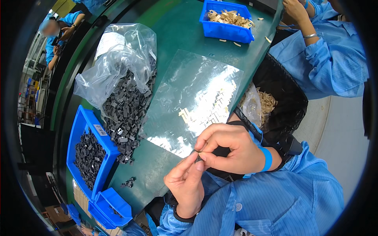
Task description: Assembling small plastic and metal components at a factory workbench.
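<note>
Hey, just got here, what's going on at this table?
A person's left hand holds a small dark part. The right hand meets it at the fingertips; its exact grip is too small to tell. Ahead lies a clear sheet bearing pale strips. To the left, a dark heap spills from a bag, near a blue bin.

Large blue bin: 1 white label on its rim, with dark characters too small to read.
Clear plastic bag: 1 white sheet at its upper end, on or under the film; its faint print unreadable.
Legible text: none.
</note>
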The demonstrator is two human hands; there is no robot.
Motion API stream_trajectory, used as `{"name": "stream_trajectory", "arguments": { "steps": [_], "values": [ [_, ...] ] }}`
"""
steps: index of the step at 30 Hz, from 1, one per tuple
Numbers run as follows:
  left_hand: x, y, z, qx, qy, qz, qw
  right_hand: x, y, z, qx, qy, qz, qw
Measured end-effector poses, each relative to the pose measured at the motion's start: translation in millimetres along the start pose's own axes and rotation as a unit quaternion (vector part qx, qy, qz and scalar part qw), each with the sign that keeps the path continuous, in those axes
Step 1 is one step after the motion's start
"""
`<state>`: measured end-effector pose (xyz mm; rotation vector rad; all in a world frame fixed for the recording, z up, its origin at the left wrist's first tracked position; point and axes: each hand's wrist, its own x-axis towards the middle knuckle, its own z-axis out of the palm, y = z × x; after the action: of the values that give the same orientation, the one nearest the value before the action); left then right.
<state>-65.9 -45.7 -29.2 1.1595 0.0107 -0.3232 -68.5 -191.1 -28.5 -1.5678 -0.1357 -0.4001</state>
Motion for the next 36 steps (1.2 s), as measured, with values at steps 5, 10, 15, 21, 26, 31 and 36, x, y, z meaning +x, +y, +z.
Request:
{"name": "stream_trajectory", "arguments": {
  "steps": [5,10,15,21,26,31,36],
  "values": [
    [0,2,2,-0.033,0.008,-0.017,0.999,-1,0,2,-0.004,-0.003,0.002,1.0],
    [0,2,2,-0.048,0.014,-0.02,0.999,-3,0,3,-0.005,0.004,-0.006,1.0],
    [0,1,2,-0.054,0.022,-0.023,0.998,-3,0,4,0.002,0.003,-0.004,1.0],
    [1,2,3,-0.059,0.03,-0.014,0.998,-2,2,4,0.012,0.001,-0.003,1.0],
    [0,1,1,-0.052,0.021,0.003,0.998,-2,3,2,0.013,-0.013,-0.005,1.0],
    [-2,-2,-6,-0.009,0.002,0.045,0.999,3,1,-6,-0.037,-0.071,-0.023,0.997],
    [-1,3,-3,-0.023,-0.06,0.058,0.996,8,4,-15,0.048,-0.137,0.054,0.988]
  ]
}}
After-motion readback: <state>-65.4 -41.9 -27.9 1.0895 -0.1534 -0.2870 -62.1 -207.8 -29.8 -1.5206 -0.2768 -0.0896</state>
